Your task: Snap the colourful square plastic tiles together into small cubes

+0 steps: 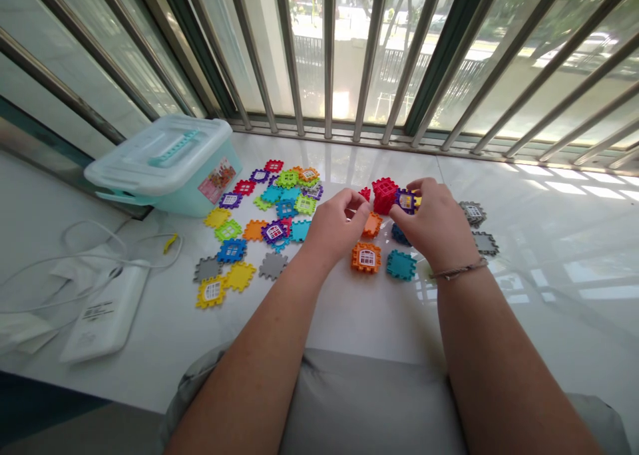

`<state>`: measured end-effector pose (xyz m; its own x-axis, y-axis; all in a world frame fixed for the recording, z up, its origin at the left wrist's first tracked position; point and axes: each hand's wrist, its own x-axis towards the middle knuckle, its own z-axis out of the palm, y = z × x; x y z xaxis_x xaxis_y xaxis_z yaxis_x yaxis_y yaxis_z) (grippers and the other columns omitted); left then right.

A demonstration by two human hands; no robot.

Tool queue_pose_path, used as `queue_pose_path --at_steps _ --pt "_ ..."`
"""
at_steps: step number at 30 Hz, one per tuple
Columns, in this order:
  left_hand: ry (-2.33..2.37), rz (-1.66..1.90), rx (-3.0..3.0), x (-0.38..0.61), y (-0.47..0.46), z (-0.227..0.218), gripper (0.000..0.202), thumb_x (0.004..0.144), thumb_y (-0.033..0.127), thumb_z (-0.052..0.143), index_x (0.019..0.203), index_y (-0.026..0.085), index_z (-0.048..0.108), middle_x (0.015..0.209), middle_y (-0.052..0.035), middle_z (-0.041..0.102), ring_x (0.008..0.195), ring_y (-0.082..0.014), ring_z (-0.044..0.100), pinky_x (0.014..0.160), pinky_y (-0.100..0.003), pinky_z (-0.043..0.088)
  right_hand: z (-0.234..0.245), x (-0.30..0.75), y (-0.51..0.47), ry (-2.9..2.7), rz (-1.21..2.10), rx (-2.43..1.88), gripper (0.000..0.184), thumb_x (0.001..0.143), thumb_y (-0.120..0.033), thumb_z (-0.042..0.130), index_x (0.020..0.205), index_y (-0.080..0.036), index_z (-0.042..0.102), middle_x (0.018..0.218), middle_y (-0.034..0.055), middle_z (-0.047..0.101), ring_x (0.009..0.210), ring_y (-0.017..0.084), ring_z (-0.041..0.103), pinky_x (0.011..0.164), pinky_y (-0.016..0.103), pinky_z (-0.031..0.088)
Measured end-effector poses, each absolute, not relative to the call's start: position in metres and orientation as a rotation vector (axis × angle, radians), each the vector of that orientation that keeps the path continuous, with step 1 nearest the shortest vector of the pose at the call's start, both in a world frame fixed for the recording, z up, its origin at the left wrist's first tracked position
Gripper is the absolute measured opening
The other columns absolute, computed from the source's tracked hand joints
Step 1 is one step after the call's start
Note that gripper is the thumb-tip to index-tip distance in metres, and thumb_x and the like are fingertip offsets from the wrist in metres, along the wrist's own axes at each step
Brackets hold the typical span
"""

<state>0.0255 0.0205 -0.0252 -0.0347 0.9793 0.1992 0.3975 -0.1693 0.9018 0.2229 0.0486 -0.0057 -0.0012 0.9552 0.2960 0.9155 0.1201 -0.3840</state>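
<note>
We are sitting at a wide white ledge (349,315) that is running under a barred window (329,56). A pale green storage box (164,165) with its lid on is standing far to the left, and a white power bank (107,315) with its cables is lying nearer to us. Between the box and our hands, many loose tiles (269,209) in several colours are lying flat and spread.

Both hands are working close together, past the middle of the ledge. Our right hand (436,229) is closing its fingers on a purple tile (405,201) and is holding it against the right side of the red block (384,194), which is resting on the ledge. Our left hand (334,227) is curling beside the block's left side; we cannot tell if it is really gripping it.

We think the teeth of the tile must be meeting the gaps of the block squarely. The left hand should be bracing the block, and the push should be straight, not tilted.

An orange tile (366,257) and a teal tile (401,265) are lying just before the hands, and two grey tiles (473,211) are lying to the right.
</note>
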Motion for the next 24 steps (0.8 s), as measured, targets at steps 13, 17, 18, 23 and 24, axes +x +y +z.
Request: queue_pose_path --at_steps 13,17,18,23,24 --pt "1.550 1.292 1.548 0.016 0.027 -0.030 0.012 0.101 0.033 0.066 0.093 0.024 0.068 0.093 -0.0034 0.082 0.085 -0.0195 0.076 0.080 -0.033 0.057 0.007 0.299 0.063 -1.824 0.252 -2.300 0.076 0.082 -0.052 0.078 0.148 -0.022 0.054 0.130 0.0203 0.073 0.108 0.039 0.073 0.088 0.050 0.058" --pt "1.576 1.273 1.559 0.018 0.025 -0.028 0.012 0.101 0.033 0.067 0.093 0.024 0.069 0.094 -0.0031 0.082 0.085 -0.0195 0.076 0.080 -0.033 0.056 0.013 0.307 0.062 -1.769 0.287 -2.413 0.077 0.082 -0.053 0.078 0.147 -0.020 0.055 0.121 0.0206 0.077 0.103 0.040 0.075 0.084 0.048 0.058" --pt "1.583 1.271 1.561 0.018 0.025 -0.027 0.012 0.101 0.032 0.067 0.093 0.024 0.069 0.094 -0.0031 0.082 0.085 -0.0195 0.075 0.079 -0.033 0.056 0.015 0.308 0.061 -1.749 0.296 -2.436 0.077 0.082 -0.054 0.078 0.147 -0.020 0.055 0.119 0.0207 0.077 0.101 0.040 0.076 0.082 0.048 0.058" --pt "1.600 1.270 1.562 0.017 0.024 -0.026 0.012 0.101 0.032 0.067 0.092 0.024 0.071 0.095 -0.0026 0.082 0.083 -0.0188 0.073 0.079 -0.033 0.055 0.010 0.315 0.063 -1.803 0.315 -2.488 0.076 0.081 -0.045 0.079 0.148 -0.019 0.055 0.122 0.0211 0.077 0.102 0.038 0.077 0.081 0.045 0.057" --pt "1.599 1.268 1.564 0.017 0.024 -0.027 0.012 0.101 0.032 0.067 0.092 0.024 0.071 0.095 -0.0025 0.082 0.084 -0.0188 0.074 0.079 -0.033 0.055 0.007 0.317 0.064 -1.855 0.313 -2.469 0.075 0.080 -0.042 0.078 0.148 -0.018 0.056 0.125 0.0212 0.077 0.105 0.038 0.076 0.082 0.044 0.058"
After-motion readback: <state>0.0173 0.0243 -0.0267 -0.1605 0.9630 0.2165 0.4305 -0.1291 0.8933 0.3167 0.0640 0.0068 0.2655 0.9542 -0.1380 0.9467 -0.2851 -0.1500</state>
